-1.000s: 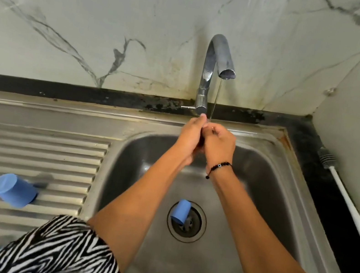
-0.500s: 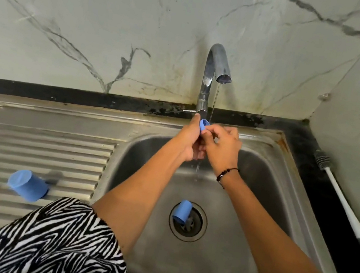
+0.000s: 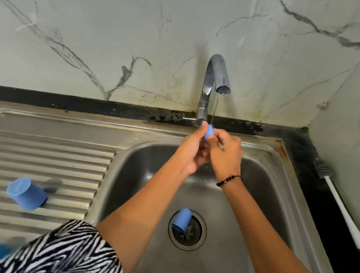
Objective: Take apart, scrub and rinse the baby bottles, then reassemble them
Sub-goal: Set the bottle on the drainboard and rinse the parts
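Both hands, left hand [image 3: 192, 151] and right hand [image 3: 223, 155], now pinch my blue cap [image 3: 209, 133], newly raised under the tap's [image 3: 215, 77] trickle above the sink [image 3: 261, 174]: rinsing has begun.

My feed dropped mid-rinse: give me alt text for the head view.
Both hands, left and right, hold a small blue part under a thin stream from the tap over the sink. A blue piece lies on the drain; a blue cap sits on the drainboard, a brush on the right counter.
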`<state>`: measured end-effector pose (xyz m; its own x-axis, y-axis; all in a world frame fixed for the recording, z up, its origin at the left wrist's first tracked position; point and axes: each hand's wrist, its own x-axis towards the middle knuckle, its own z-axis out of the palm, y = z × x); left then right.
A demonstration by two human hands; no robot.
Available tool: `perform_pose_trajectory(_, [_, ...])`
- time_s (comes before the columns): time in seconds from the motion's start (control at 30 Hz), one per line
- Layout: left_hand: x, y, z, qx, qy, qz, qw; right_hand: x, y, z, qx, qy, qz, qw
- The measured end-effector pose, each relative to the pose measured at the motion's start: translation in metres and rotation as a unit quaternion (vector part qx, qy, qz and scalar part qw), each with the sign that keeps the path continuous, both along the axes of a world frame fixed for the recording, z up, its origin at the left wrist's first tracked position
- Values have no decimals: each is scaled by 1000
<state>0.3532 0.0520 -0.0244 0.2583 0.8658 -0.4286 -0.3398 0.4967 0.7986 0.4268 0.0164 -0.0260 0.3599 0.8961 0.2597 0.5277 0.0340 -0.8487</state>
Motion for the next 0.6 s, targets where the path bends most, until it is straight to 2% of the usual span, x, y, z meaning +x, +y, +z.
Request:
perform_pose_trajectory(0.1, [-4,5,-5,-39,62,-5,997,4,-5,-3,2,-87,50,995])
perform_pose_trajectory(0.2, [0,0,0,-32,18,-1,999,1,-2,-4,-27,-90,10,996])
perform_pose_trajectory(0.27, [2,1,3,-12,20,24,999,-4,-3,-2,1,-83,24,996])
perform_pose_trajectory(0.37, [-4,7,4,-24,83,4,996,4,-6,-7,63,-166,83,981])
perform_pose_trajectory(0.43, [-9,6,2,-58,83,-41,994,14,-3,-12,81,-221,100,967])
perform_pose_trajectory(0.53, [-7,1,-2,-104,-20,-45,993,3,3,-7,63,-235,73,967])
perform_pose_trajectory(0.6, [-5,5,-6,-82,-95,19,992,-7,3,-13,83,-235,110,962])
